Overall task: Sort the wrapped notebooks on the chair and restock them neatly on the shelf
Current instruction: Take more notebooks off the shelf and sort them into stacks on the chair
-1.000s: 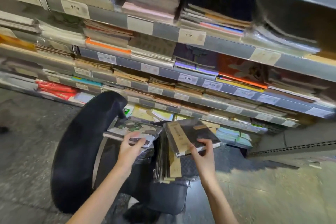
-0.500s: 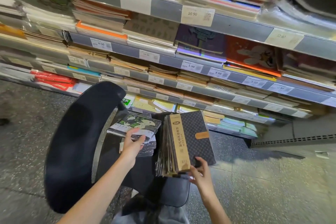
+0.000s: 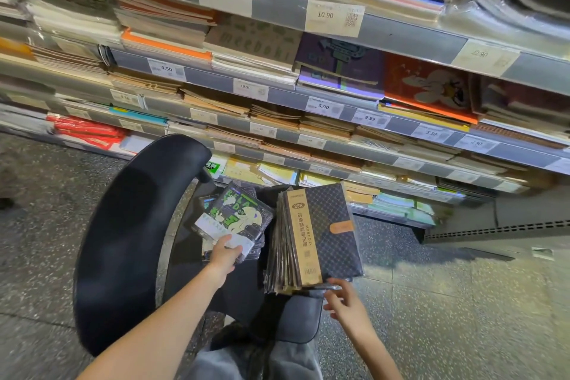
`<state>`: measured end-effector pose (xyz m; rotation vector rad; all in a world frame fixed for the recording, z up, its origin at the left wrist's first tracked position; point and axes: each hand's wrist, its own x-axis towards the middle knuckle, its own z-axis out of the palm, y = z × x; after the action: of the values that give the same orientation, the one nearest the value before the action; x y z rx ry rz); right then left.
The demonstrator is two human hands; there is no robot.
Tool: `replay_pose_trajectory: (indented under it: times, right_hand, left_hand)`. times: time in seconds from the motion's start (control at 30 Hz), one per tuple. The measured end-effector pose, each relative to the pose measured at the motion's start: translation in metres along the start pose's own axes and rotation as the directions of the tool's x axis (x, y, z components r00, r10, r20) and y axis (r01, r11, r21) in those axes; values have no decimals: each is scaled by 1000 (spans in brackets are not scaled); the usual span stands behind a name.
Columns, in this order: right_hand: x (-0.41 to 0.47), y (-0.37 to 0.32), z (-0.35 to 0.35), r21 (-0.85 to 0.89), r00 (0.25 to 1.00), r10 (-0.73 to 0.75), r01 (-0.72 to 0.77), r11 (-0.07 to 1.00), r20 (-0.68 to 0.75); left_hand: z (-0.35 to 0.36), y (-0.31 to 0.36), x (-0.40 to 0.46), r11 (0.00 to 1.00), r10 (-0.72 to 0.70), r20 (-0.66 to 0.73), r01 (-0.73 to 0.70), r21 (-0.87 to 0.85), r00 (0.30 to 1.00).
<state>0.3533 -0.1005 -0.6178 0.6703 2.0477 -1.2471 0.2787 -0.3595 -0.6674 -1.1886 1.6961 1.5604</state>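
A black office chair (image 3: 123, 244) stands in front of the shelves, its seat carrying two piles of wrapped notebooks. The left pile is topped by a dark notebook with a green and cream cartoon cover (image 3: 237, 219); my left hand (image 3: 223, 254) grips its near edge. The right pile is a thick stack of dark chequered notebooks with a tan spine band (image 3: 320, 234), fanned at its left edge. My right hand (image 3: 342, 302) is at the stack's near right corner, fingers spread, fingertips touching or just off the bottom edge.
Metal shelves (image 3: 401, 34) with price tags such as 10.90 (image 3: 334, 20) rise behind the chair, packed with flat stacks of notebooks. The lowest shelf (image 3: 385, 194) sits just beyond the seat. Speckled grey floor (image 3: 462, 302) lies to the right; my grey-trousered knee (image 3: 253, 358) is below.
My right hand laid the chequered notebook flat on the right stack and slid back to its near corner. My left hand lifted the cartoon notebook's near edge slightly. The view shifted closer.
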Motion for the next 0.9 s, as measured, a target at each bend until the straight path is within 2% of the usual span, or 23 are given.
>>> replay_pose_trajectory:
  times: [0.1,0.23,0.47,0.77,0.9]
  right_hand:
    - [2,-11,2,-29,999,-36,37,999,35]
    - [1,-29,7,-49,996,-73,75,996,47]
    - [-5,-62,7,-62,987,-152,155,986,50]
    - [-12,-103,-9,-221,968,-241,249,943,66]
    - [-18,-130,-25,-286,952,-293,306,908,88]
  left_hand:
    - [-2,4,-3,983,107,-28,-101,153,994]
    - [3,23,-17,930,195,102,-217,297,975]
    - [14,48,-44,779,282,250,-374,503,926]
    - [28,91,-81,634,319,384,-497,593,866]
    - [34,121,-97,596,372,400,-546,589,838]
